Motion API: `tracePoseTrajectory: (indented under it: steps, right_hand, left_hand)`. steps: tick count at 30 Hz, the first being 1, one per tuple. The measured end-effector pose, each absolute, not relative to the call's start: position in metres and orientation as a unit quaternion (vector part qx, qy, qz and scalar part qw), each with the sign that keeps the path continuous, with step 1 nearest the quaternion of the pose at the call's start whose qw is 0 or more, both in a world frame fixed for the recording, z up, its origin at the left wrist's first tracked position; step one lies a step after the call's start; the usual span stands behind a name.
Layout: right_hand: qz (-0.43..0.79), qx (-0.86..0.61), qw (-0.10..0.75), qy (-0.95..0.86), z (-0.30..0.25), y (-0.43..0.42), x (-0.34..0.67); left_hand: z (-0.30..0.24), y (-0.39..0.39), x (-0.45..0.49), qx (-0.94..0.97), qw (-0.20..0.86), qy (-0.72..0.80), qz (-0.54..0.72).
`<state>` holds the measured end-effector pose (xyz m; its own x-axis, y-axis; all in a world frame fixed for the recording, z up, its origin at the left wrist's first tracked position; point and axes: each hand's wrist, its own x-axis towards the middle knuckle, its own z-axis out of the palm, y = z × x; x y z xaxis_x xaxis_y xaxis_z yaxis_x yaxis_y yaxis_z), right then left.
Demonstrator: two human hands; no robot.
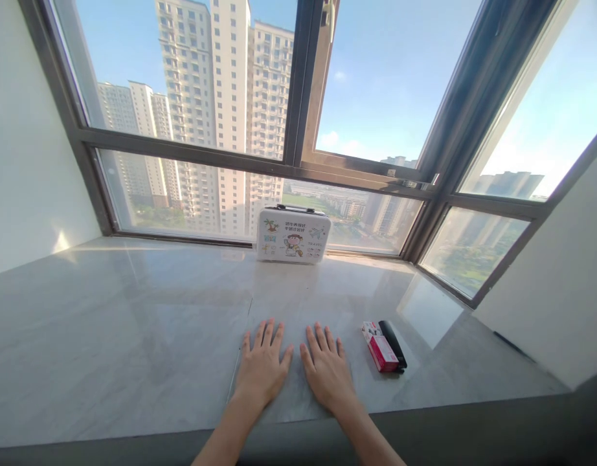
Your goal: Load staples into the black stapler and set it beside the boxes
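Note:
Both hands rest palm down on a glossy grey marble-look windowsill (147, 362). My left hand (263, 367) lies flat with its fingers spread, holding nothing. Beside it, a short gap away, my right hand (326, 369) is also flat and empty, fingers slightly apart. To the right of that hand lie a small red and white box (382, 351) and a black stapler (393, 343), side by side and close together. Farther back, a white case (293, 236) with cartoon travel pictures and a dark handle stands upright against the window.
A dark window frame (191, 152) runs along the back of the sill, with tall buildings outside. White walls (555, 298) bound the sill at left and right. The sill's front edge (454, 409) lies near my wrists. A thin dark seam crosses the sill by my left hand.

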<state>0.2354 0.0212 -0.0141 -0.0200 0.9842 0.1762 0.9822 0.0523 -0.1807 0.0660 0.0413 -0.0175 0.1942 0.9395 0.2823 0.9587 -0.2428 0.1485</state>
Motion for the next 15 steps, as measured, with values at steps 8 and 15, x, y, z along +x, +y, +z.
tracePoseTrajectory:
  steps: [8,15]
  right_hand:
    - [0.005,-0.690,0.126,-0.712,-0.011,0.026,0.234]
    - [0.025,-0.710,0.118,-0.694,-0.007,0.072,0.225]
  left_hand:
    - [-0.021,0.053,0.071,-0.771,0.032,-0.612,-0.176]
    - [-0.025,0.015,0.057,-0.781,0.023,-0.600,-0.169]
